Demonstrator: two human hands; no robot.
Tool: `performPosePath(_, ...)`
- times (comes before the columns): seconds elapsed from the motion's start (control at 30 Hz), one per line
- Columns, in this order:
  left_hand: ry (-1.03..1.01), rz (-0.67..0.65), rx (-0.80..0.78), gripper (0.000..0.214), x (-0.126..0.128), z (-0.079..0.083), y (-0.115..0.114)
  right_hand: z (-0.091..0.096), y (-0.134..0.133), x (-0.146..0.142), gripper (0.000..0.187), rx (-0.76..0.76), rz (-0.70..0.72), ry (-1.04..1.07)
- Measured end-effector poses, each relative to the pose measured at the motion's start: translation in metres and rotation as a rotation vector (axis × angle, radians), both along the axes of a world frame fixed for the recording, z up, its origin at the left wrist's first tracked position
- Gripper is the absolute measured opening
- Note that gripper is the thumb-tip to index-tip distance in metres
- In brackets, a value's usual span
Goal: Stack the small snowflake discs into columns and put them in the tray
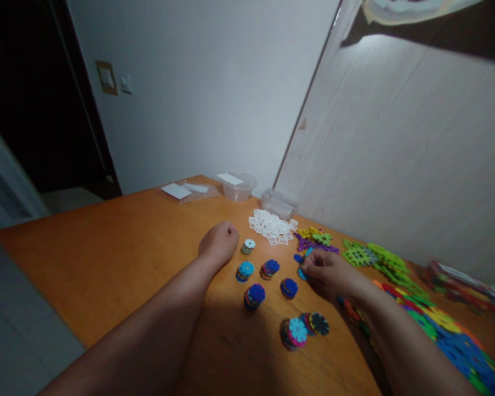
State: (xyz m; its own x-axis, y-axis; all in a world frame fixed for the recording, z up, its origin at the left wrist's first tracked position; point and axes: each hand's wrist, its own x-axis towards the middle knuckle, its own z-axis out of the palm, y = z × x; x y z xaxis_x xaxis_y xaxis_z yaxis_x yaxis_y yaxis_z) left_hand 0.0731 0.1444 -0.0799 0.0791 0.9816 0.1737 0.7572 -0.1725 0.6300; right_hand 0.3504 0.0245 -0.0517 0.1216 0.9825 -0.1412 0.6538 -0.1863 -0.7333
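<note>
My left hand [219, 242] rests on the table as a closed fist, beside a short stack topped by a white notched disc [249, 243]. Nothing shows in it. The fingers of my right hand [324, 269] are pinched together at the edge of a light-blue notched disc [301, 274]. Close by lie a dark-blue disc [298, 258] and another light-blue piece [309, 251]. Between my hands stand several stacks of coloured notched discs, among them a light-blue-topped stack [245, 270], a purple-topped stack [254, 296] and a dark-blue-topped stack [289, 288].
White lattice pieces [272, 226] lie spread before clear plastic containers [238, 188]. A clear bag [190, 191] is at the back edge. Green lattice pieces [390, 264] and large coloured pieces [449, 330] cover the right side, near a filled bag [466, 286]. A wall bounds the table.
</note>
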Motion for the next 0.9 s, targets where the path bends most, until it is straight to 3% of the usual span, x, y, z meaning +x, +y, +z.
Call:
performPosePath(0.13, -0.011, -0.003, 0.015, 0.022, 0.000, 0.001, -0.001, 0.018, -0.009, -0.019, 0.021, -0.126, 0.131, 0.214)
performPosePath(0.43, -0.031, -0.002, 0.016, 0.021, 0.000, 0.002, -0.002, 0.027, -0.013, -0.033, 0.023, -0.134, 0.177, 0.281)
performPosePath(0.77, -0.027, -0.003, 0.030, 0.021, 0.000, -0.001, 0.000, 0.025, -0.016, -0.039, 0.022, -0.096, 0.209, 0.278)
performPosePath(0.9, -0.026, 0.006, 0.026, 0.022, 0.001, -0.002, 0.000, 0.033, -0.023, -0.044, 0.018, -0.123, 0.333, 0.139)
